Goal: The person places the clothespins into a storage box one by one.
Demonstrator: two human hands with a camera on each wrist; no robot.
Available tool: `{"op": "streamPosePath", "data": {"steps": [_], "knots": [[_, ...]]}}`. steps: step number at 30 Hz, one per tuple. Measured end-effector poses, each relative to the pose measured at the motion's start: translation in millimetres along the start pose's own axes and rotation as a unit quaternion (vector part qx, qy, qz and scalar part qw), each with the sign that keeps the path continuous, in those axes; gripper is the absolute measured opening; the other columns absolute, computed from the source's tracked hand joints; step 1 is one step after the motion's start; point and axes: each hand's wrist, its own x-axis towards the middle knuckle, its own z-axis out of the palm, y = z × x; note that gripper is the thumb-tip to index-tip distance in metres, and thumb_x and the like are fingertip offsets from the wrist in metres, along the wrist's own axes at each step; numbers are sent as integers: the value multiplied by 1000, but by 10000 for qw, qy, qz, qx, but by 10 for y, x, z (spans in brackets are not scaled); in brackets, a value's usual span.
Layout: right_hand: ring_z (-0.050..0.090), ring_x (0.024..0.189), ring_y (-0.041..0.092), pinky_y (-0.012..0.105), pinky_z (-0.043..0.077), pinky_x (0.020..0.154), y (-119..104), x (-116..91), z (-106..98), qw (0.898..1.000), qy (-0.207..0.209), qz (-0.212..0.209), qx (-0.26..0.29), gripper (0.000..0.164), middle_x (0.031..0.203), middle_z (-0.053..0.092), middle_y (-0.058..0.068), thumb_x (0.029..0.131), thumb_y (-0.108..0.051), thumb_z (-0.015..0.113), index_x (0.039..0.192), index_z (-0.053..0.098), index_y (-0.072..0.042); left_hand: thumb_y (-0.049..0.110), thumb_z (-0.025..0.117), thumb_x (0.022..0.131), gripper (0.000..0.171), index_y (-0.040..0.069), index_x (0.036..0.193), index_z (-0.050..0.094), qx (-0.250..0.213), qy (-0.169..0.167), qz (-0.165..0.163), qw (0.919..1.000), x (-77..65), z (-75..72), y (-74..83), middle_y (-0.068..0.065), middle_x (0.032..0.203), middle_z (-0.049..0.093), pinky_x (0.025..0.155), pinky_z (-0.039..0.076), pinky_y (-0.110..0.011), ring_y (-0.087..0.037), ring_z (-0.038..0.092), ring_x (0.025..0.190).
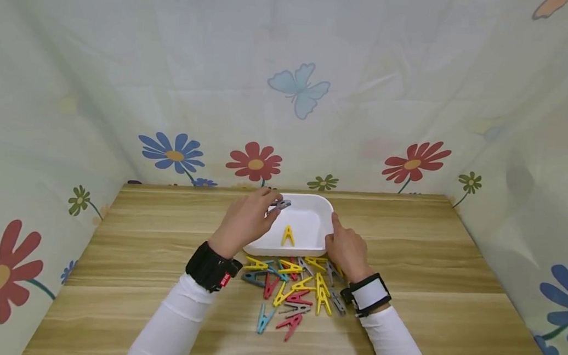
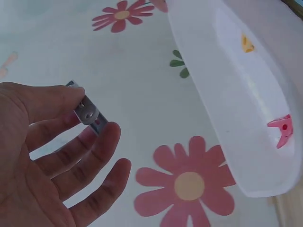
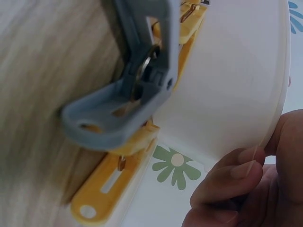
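Note:
My left hand (image 1: pixel 248 219) pinches a grey clothespin (image 2: pixel 90 111) between thumb and fingers, above the left side of a white tray (image 1: pixel 311 206). My right hand (image 1: pixel 348 251) holds the tray's right rim, as the right wrist view also shows with its fingers (image 3: pixel 227 182) against the wall. A yellow clothespin (image 1: pixel 287 236) lies inside the tray. The left wrist view shows a red clothespin (image 2: pixel 283 129) in there too; in the head view it is hidden behind the left hand.
Several yellow, red, blue and grey clothespins lie in a loose heap in front of the tray, among them a light blue one (image 1: pixel 265 318) and a red one (image 1: pixel 290 326). Beneath is a wood-grain table (image 1: pixel 161 235); a flowered curtain (image 1: pixel 210 101) hangs behind it.

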Motion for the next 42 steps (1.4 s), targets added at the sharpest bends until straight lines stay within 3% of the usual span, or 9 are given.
{"op": "streamPosePath", "data": {"steps": [11, 22, 27, 31, 34, 38, 42], "knots": [[45, 45, 22, 32, 30, 41, 9, 1, 47, 10000, 61, -62, -35, 59, 54, 50, 7, 93, -17, 54, 150, 39, -4, 24, 71, 90, 25, 11, 111, 68, -45, -275, -599, 9978, 225, 425, -277, -5, 100, 71, 70, 55, -35, -17, 66, 84], [45, 45, 21, 32, 30, 40, 17, -3, 49, 9999, 123, -97, -48, 59, 54, 50, 7, 93, -17, 54, 149, 41, -3, 26, 72, 89, 20, 12, 102, 69, -34, -451, -1190, 9919, 258, 597, -331, -2, 89, 70, 56, 46, -29, -15, 59, 69], [45, 45, 22, 32, 30, 40, 13, -13, 41, 9998, 161, -100, -51, 59, 54, 50, 8, 92, -16, 54, 148, 42, -3, 26, 71, 89, 19, 12, 102, 70, 12, -380, -1253, 9914, 254, 642, -344, -2, 86, 70, 62, 49, -34, -18, 60, 73], [45, 45, 22, 33, 30, 40, 21, -11, 38, 9997, 209, -130, -76, 59, 54, 50, 8, 92, -16, 54, 148, 42, -3, 31, 70, 90, 39, 12, 123, 66, -79, -556, -1480, 9874, 249, 660, -346, -6, 110, 72, 83, 54, -43, -23, 66, 99], [45, 45, 23, 34, 30, 40, 23, -8, 36, 9997, 221, -110, -94, 58, 54, 50, 9, 92, -17, 54, 148, 42, -4, 40, 70, 88, 66, 16, 146, 48, -150, -921, -1755, 9801, 234, 646, -326, -9, 140, 58, 98, 49, -52, -29, 57, 124], [46, 46, 23, 33, 31, 41, 21, -3, 30, 9997, 208, -70, -90, 58, 55, 50, 8, 93, -17, 54, 148, 42, -4, 49, 67, 88, 82, 19, 155, 31, -136, -1254, -1858, 9745, 199, 577, -263, -11, 156, 39, 99, 46, -60, -36, 47, 135], [46, 46, 22, 32, 30, 41, 21, -6, 29, 9998, 174, -51, -62, 58, 54, 50, 7, 93, -17, 54, 148, 42, -4, 51, 65, 89, 82, 20, 156, 29, -135, -1217, -1621, 9791, 156, 438, -167, -10, 159, 35, 101, 44, -61, -36, 42, 139]]}}
